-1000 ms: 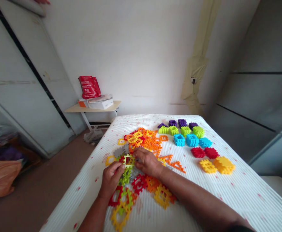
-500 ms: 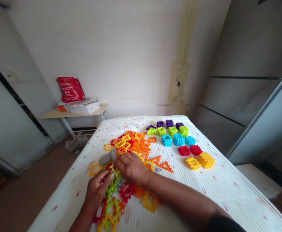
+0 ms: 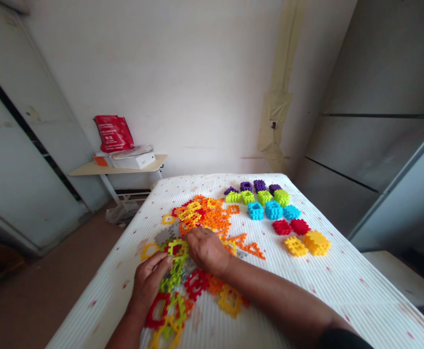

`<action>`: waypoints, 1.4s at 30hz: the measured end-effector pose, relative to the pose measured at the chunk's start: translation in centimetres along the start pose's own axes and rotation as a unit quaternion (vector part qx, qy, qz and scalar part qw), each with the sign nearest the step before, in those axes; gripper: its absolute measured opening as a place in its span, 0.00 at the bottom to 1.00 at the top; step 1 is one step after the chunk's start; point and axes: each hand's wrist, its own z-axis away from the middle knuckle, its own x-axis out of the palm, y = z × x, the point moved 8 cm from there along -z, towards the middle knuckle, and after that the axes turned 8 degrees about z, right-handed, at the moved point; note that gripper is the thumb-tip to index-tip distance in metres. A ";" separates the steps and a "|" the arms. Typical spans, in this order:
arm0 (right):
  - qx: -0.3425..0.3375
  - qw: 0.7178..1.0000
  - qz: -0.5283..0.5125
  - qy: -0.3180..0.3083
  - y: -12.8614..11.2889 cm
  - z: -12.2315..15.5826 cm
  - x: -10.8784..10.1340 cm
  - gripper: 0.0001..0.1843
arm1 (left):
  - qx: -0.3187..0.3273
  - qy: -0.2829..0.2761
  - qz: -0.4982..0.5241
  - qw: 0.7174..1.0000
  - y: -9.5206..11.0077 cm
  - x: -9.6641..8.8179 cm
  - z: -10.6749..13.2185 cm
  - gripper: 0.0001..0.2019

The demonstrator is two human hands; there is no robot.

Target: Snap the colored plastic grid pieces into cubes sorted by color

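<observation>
Two hands sit close together but not touching at the near side of the scattered plastic pieces on the bed. I rate three risks. The lime piece lies between the hands and appears joined to others of its colour, so a sideways pull could snag the cluster and drag the adjacent red piece with it. The pieces overlap on a soft ribbed cover, so uneven palm pressure could tip or scatter them. A wide sweep of the right forearm could disturb the orange heap, and a longer one could reach the sorted blocks beyond it. As for pose, the left hand comes in from the lower left with its fingers curled against the lime piece. The right hand lies palm down beside it, with the forearm angled across the bed and the fingertips hidden. I cannot tell whether either hand actually grips anything.
</observation>
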 end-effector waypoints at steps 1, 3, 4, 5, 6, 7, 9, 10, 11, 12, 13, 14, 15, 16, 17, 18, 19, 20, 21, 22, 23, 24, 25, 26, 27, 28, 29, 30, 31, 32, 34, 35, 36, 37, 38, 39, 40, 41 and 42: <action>0.015 1.000 -0.012 -0.006 0.3 0.0 0.2 0.08 | 0.006 -0.007 -0.005 1.000 0.4 0.2 0.1 0.15; 0.032 0.999 -0.039 -0.013 0.6 -0.1 0.3 0.08 | 0.010 -0.015 -0.013 1.000 0.9 0.4 0.2 0.16; 0.040 0.998 -0.054 -0.011 0.7 -0.1 0.3 0.08 | 0.009 -0.016 -0.016 1.000 1.0 0.4 0.2 0.16; 0.046 0.996 -0.071 -0.005 0.8 0.0 0.1 0.08 | 0.009 -0.013 -0.018 1.000 1.2 0.4 0.2 0.17; 0.051 0.995 -0.087 0.003 0.9 0.0 -0.1 0.07 | 0.008 -0.009 -0.020 1.000 1.3 0.3 0.2 0.17; 0.051 0.993 -0.102 0.014 0.9 0.0 -0.4 0.06 | 0.008 -0.005 -0.021 1.000 1.3 0.3 0.3 0.17; 0.033 0.992 -0.121 0.031 0.6 0.1 -0.9 0.08 | 0.005 0.001 -0.021 1.000 1.3 0.2 0.3 0.17; 0.015 0.992 -0.124 0.034 0.4 0.1 -1.1 0.10 | 0.003 0.003 -0.019 1.000 1.3 0.3 0.3 0.17; -0.002 0.992 -0.122 0.033 0.0 0.1 -1.1 0.13 | 0.001 0.003 -0.016 1.000 1.2 0.3 0.3 0.17; -0.015 0.993 -0.118 0.028 -0.2 0.1 -1.0 0.16 | 0.001 0.002 -0.012 1.000 1.2 0.3 0.3 0.17; -0.022 0.993 -0.111 0.019 -0.5 0.1 -0.8 0.19 | 0.002 0.001 -0.009 1.000 1.3 0.4 0.3 0.17; -0.024 0.994 -0.103 0.008 -0.6 0.1 -0.5 0.23 | 0.004 0.000 -0.006 1.000 1.4 0.4 0.3 0.17; -0.022 0.995 -0.095 -0.004 -0.8 0.0 -0.2 0.25 | 0.008 -0.003 -0.004 1.000 1.5 0.5 0.3 0.17; -0.019 0.996 -0.088 -0.017 -0.9 0.0 0.1 0.27 | 0.013 -0.005 -0.006 1.000 1.6 0.5 0.3 0.17; -0.017 0.996 -0.082 -0.030 -1.0 -0.1 0.4 0.28 | 0.020 -0.010 -0.009 1.000 1.7 0.6 0.4 0.17; -0.014 0.996 -0.078 -0.041 -1.2 -0.1 0.6 0.28 | 0.027 -0.015 -0.015 0.999 1.9 0.7 0.4 0.17; -0.010 0.996 -0.076 -0.051 -1.3 -0.2 0.8 0.28 | 0.034 -0.023 -0.023 0.999 1.9 0.8 0.4 0.17; -0.005 0.995 -0.075 -0.061 -1.4 -0.3 0.9 0.26 | 0.039 -0.030 -0.031 0.998 1.9 0.8 0.4 0.17; 0.000 0.995 -0.077 -0.071 -1.4 -0.3 0.9 0.25 | 0.043 -0.036 -0.039 0.998 1.8 0.9 0.4 0.17; 0.006 0.994 -0.079 -0.080 -1.4 -0.4 0.9 0.23 | 0.045 -0.040 -0.047 0.997 1.7 0.9 0.4 0.17; 0.010 0.993 -0.082 -0.087 -1.3 -0.5 0.9 0.23 | 0.045 -0.041 -0.053 0.997 1.5 0.9 0.4 0.17; 0.013 0.992 -0.085 -0.092 -1.2 -0.5 0.8 0.22 | 0.044 -0.039 -0.057 0.997 1.4 0.9 0.3 0.17; 0.016 0.992 -0.086 -0.096 -0.9 -0.6 0.6 0.22 | 0.042 -0.032 -0.060 0.997 1.2 0.7 0.3 0.17; 0.023 0.991 -0.087 -0.096 -0.3 -0.6 0.4 0.23 | 0.039 -0.022 -0.061 0.997 1.1 0.5 0.3 0.17; 0.032 0.991 -0.087 -0.094 0.5 -0.7 0.0 0.24 | 0.034 -0.008 -0.061 0.997 1.0 0.2 0.2 0.17; 0.043 0.991 -0.087 -0.091 1.6 -0.8 -0.4 0.25 | 0.030 0.009 -0.060 0.998 1.0 -0.1 0.2 0.17; 0.059 0.991 -0.085 -0.088 3.1 -0.9 -1.0 0.26 | 0.025 0.027 -0.059 0.998 0.9 -0.5 0.3 0.18; 0.075 0.990 -0.080 -0.086 4.9 -1.0 -1.6 0.27 | 0.021 0.042 -0.058 0.997 0.8 -0.8 0.3 0.19; 0.094 0.989 -0.069 -0.086 7.1 -1.1 -2.3 0.27 | 0.019 0.053 -0.058 0.997 0.8 -1.1 0.3 0.19; 0.117 0.988 -0.044 -0.089 9.5 -1.2 -3.0 0.26 | 0.017 0.059 -0.058 0.996 0.7 -1.3 0.4 0.19; 0.156 0.980 0.026 -0.121 14.7 -1.2 -4.0 0.27 | 0.014 0.063 -0.057 0.996 0.4 -1.4 0.4 0.19; 0.177 0.970 0.070 -0.151 17.4 -1.0 -4.2 0.28 | 0.012 0.063 -0.056 0.996 0.3 -1.5 0.4 0.19; 0.194 0.955 0.112 -0.195 20.0 -0.7 -4.1 0.28 | 0.009 0.063 -0.055 0.996 0.2 -1.5 0.4 0.20; 0.204 0.946 0.125 -0.217 22.2 -0.5 -4.0 0.28 | 0.006 0.063 -0.055 0.997 0.1 -1.5 0.3 0.20; 0.211 0.941 0.131 -0.231 24.0 -0.2 -3.9 0.28 | 0.002 0.062 -0.055 0.997 0.1 -1.5 0.3 0.20; 0.215 0.935 0.137 -0.246 25.6 0.0 -3.6 0.28 | 0.000 0.062 -0.055 0.997 0.1 -1.5 0.2 0.21; 0.218 0.930 0.140 -0.261 26.8 0.3 -3.2 0.28 | -0.001 0.060 -0.056 0.997 0.1 -1.5 0.1 0.21; 0.221 0.925 0.142 -0.274 27.7 0.5 -2.7 0.29 | -0.001 0.058 -0.056 0.997 0.2 -1.4 0.1 0.21; 0.221 0.921 0.145 -0.286 28.4 0.8 -2.2 0.29 | -0.001 0.058 -0.057 0.997 0.3 -1.4 0.1 0.21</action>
